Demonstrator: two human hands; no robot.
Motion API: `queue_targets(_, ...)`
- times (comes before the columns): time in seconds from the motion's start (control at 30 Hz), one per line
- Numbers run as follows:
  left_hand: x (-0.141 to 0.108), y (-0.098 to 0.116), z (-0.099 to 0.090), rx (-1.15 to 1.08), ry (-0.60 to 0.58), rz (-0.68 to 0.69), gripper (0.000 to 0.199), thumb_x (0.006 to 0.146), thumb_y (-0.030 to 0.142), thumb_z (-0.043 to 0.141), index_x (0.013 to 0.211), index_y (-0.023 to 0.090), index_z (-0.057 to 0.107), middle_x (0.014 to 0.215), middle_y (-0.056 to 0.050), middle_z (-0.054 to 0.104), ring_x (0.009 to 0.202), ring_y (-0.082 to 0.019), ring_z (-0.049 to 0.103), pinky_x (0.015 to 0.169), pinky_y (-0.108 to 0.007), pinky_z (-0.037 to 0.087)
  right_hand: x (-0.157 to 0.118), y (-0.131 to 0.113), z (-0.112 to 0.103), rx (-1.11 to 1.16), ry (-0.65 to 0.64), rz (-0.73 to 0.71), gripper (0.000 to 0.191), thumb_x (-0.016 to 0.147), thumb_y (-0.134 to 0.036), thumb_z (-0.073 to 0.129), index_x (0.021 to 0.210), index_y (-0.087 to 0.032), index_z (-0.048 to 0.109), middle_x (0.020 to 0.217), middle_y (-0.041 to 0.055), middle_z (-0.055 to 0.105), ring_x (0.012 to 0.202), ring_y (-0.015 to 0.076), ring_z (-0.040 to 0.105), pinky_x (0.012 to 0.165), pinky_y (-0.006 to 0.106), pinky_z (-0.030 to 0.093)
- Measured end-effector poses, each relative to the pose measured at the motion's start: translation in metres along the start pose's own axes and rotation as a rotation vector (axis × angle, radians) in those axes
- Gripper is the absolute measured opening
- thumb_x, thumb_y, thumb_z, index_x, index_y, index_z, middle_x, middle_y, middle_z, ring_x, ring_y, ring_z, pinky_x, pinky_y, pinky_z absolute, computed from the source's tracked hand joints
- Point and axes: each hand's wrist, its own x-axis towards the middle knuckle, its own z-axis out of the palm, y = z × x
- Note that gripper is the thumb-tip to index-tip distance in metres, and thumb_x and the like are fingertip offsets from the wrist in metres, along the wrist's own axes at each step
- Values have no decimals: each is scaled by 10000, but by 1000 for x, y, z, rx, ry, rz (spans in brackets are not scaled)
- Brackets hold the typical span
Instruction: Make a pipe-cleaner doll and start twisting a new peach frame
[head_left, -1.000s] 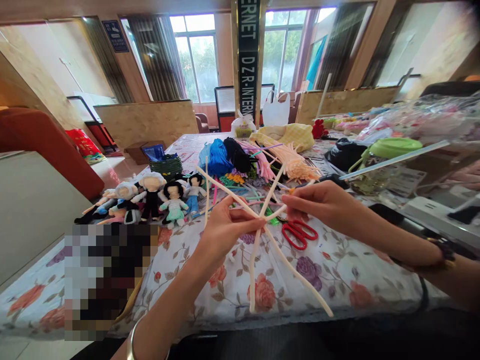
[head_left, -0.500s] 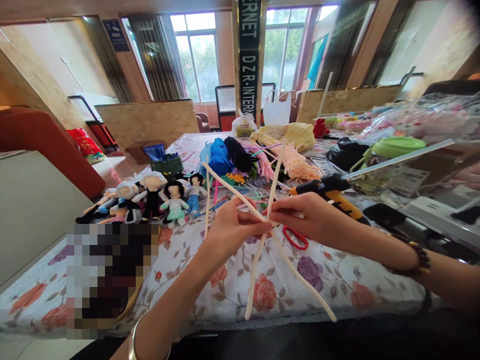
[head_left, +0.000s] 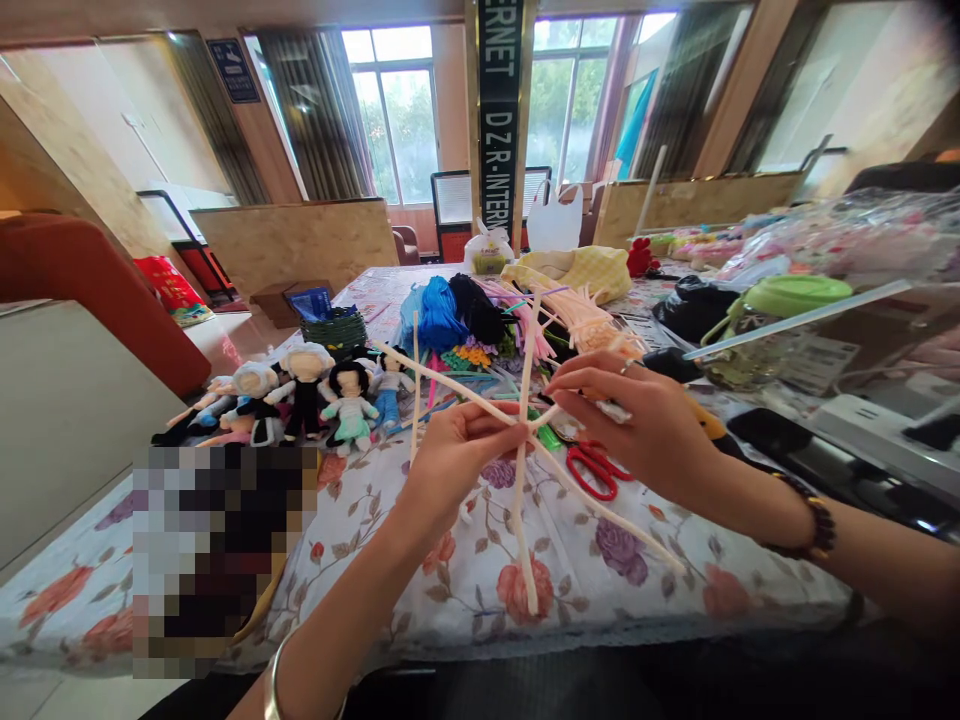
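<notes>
Cream pipe cleaners cross each other in front of me, with long ends reaching up, down, left and lower right. The thumb and fingers of my left hand pinch them at the crossing. A short length runs from the crossing to the fingertips of my right hand, which are bent around its end. Another cream pipe cleaner lies apart, beyond my left hand. Red-handled scissors lie on the table below my right hand. A glue gun is partly hidden behind that hand.
Several small dolls sit at the left on the flowered tablecloth. Bundles of blue pipe cleaners and peach pipe cleaners lie at the back. A green-lidded jar and a black phone-like slab are at the right.
My right hand has left the crossing, moving slightly right and up with its fingers on a short end. The crossed pipe cleaners have turned, and their lower end has swung right.
</notes>
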Motion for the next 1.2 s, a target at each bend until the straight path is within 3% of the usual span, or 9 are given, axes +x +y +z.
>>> queue_targets(0.1, 3, -3, -1, -65, 52, 16, 201, 619, 177, 751, 806, 137, 688, 746, -47, 717, 663, -120, 652, 689, -237, 511, 1, -3, -4, -31, 48, 51, 223, 869, -347, 486, 739, -252, 640, 799, 51, 636, 769, 187, 568, 727, 315, 413)
queue_targets(0.2, 4, -5, 0, -163, 53, 21, 153, 602, 151, 751, 739, 137, 685, 735, -35, 714, 679, -123, 656, 730, -249, 514, 0, 0, -1, -32, -120, 135, 343, 865, -424, 474, 639, -221, 635, 609, 28, 592, 576, 145, 500, 582, 294, 358)
queue_targets(0.37, 3, -8, 7, -278, 8, 1, 94, 632, 127, 718, 719, 116, 685, 722, -43, 711, 676, -115, 654, 741, -230, 511, -4, 7, 16, 305, -349, 317, 349, 827, -489, 507, 870, -207, 708, 684, 10, 639, 556, 116, 483, 508, 261, 331)
queue_targets(0.5, 1, -9, 9, -322, -19, -32, 70, 675, 99, 678, 741, 112, 697, 721, -43, 710, 661, -96, 648, 722, -194, 507, -3, 1, 20, 585, -317, 451, 255, 772, -431, 595, 770, -207, 716, 627, -11, 599, 537, 94, 469, 503, 240, 355)
queue_targets(0.6, -1, -10, 7, -325, -35, -76, 55, 710, 106, 655, 745, 109, 699, 725, -51, 708, 646, -98, 648, 695, -191, 511, -2, 1, 18, 644, -312, 515, 205, 750, -387, 633, 718, -202, 714, 563, -30, 562, 482, 70, 426, 479, 233, 335)
queue_targets(0.77, -2, -10, 5, -306, 7, -101, 93, 762, 180, 634, 787, 110, 690, 774, -66, 708, 681, -124, 658, 747, -247, 521, -5, 12, 19, 702, -306, 570, 241, 724, -414, 663, 775, -186, 722, 656, -3, 625, 537, 79, 476, 497, 234, 340)
queue_targets(1.0, -4, -11, 4, -212, -7, -76, 150, 723, 253, 691, 799, 124, 691, 781, -51, 704, 671, -104, 634, 739, -232, 496, -6, 11, 23, 852, -277, 716, 230, 679, -396, 710, 741, -174, 724, 592, -18, 583, 487, 51, 420, 462, 222, 290)
queue_targets(1.13, -2, -7, -2, -183, -106, -105, 193, 728, 290, 691, 825, 124, 699, 844, -76, 713, 715, -128, 644, 756, -253, 497, -7, 11, 25, 1003, -250, 801, 179, 660, -363, 740, 719, -194, 731, 673, -3, 649, 563, 62, 513, 535, 211, 375)
queue_targets(1.2, 0, -7, -6, -229, -80, -142, 239, 781, 331, 630, 837, 108, 695, 885, -107, 710, 746, -164, 657, 775, -304, 510, -6, 12, 24, 1074, -229, 838, 168, 658, -352, 747, 719, -196, 731, 700, 5, 669, 606, 75, 554, 579, 211, 412)
